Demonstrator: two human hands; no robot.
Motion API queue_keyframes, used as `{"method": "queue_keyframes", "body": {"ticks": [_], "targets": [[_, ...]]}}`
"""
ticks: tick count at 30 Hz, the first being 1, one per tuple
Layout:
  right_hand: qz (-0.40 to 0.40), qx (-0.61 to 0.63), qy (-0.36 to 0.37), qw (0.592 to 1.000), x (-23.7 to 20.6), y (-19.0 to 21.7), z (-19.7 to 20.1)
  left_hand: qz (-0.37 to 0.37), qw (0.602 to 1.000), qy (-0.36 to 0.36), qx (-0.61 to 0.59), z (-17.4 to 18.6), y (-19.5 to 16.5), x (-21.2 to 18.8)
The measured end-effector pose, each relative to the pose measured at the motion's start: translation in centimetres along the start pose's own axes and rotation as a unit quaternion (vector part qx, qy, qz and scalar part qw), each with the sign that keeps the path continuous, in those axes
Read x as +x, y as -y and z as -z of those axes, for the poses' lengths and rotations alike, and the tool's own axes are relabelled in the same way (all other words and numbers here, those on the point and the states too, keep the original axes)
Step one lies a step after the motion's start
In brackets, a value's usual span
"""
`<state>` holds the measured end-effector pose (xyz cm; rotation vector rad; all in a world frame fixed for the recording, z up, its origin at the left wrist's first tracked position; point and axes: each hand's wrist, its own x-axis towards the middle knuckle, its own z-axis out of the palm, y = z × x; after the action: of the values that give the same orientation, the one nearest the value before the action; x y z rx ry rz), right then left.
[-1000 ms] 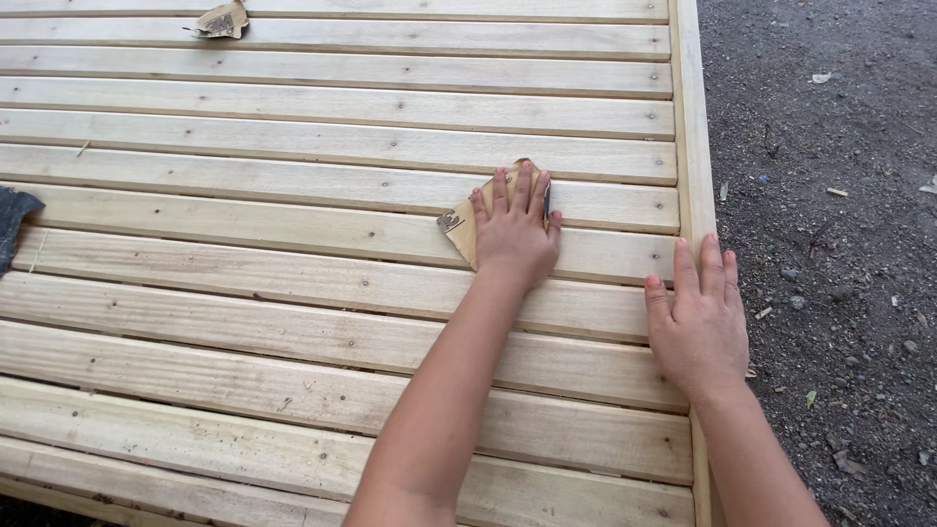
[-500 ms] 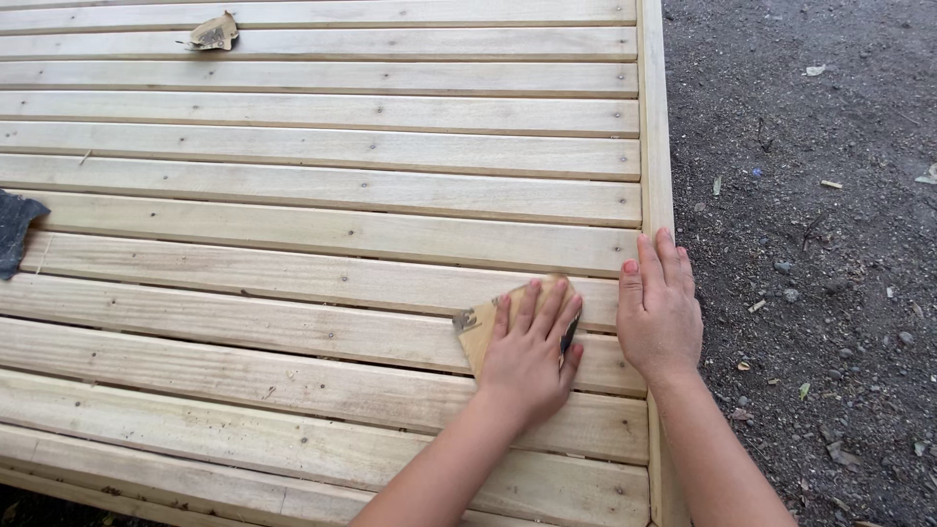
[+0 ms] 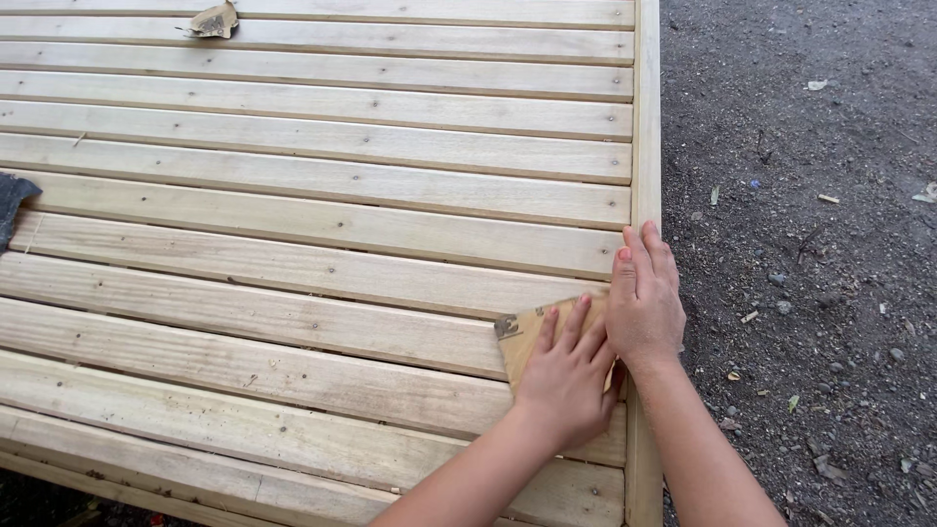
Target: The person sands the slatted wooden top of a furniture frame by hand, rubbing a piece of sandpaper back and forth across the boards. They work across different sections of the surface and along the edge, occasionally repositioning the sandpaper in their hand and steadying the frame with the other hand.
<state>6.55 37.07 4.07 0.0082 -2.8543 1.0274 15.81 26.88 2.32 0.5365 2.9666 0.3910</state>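
Observation:
A pale wooden slatted panel [image 3: 312,224] lies flat on the ground. My left hand [image 3: 566,381] presses palm-down on a tan sheet of sandpaper [image 3: 522,337], on a slat near the panel's right end. The fingers are spread over the sheet, and one corner sticks out to the left. My right hand [image 3: 644,298] lies flat, fingers together, on the panel's right edge rail [image 3: 644,117]. It holds nothing and touches the left hand's fingers.
Dark gravelly dirt [image 3: 810,244] with small debris runs along the right of the panel. A crumpled brown scrap [image 3: 215,20] lies on the far slats. A dark grey cloth [image 3: 12,205] shows at the left edge.
My left hand slid the sandpaper toward me and to the right, across a few slats, until it reached my right hand. The right hand stayed on the edge rail.

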Motion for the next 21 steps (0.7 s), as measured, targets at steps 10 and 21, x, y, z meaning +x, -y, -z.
{"method": "queue_keyframes", "body": {"ticks": [10,21], "targets": [[0.021,0.011,-0.014,1.0,0.6,-1.1,-0.8,0.092,0.993,-0.063,0.043,0.2,4.7,13.6],[0.062,-0.043,-0.023,0.997,-0.2,-1.6,-0.7,0.102,0.994,-0.04,0.005,2.0,8.9,-3.0]]}}
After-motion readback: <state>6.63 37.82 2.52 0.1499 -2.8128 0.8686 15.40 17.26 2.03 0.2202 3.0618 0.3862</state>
